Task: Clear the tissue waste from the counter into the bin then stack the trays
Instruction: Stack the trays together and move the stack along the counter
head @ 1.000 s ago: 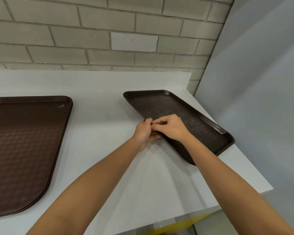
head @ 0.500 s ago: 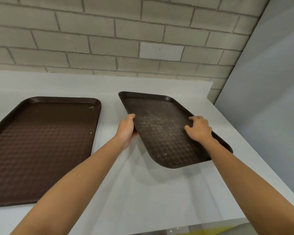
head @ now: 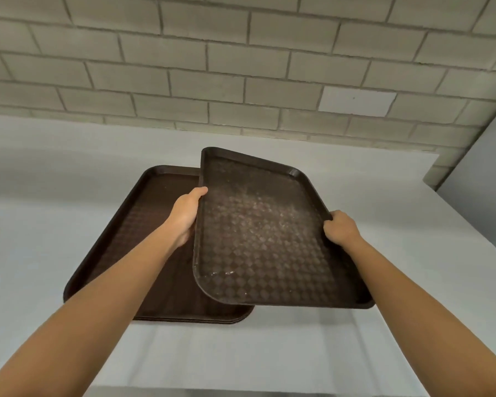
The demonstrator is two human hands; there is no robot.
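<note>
stacked trays (head: 132, 239) half covered by held tray (head: 258, 233), left hand (head: 185, 216) fingers hidden underneath

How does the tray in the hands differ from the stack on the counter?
The held tray is raised and skewed, with the left hand and right hand gripping its long sides; the tray stack lies flat on the counter. The held tray is single; the tray stack shows several layered rims. The held tray looks pale-scuffed; the tray stack's top looks darker. Both are brown, textured and round-cornered.
</note>
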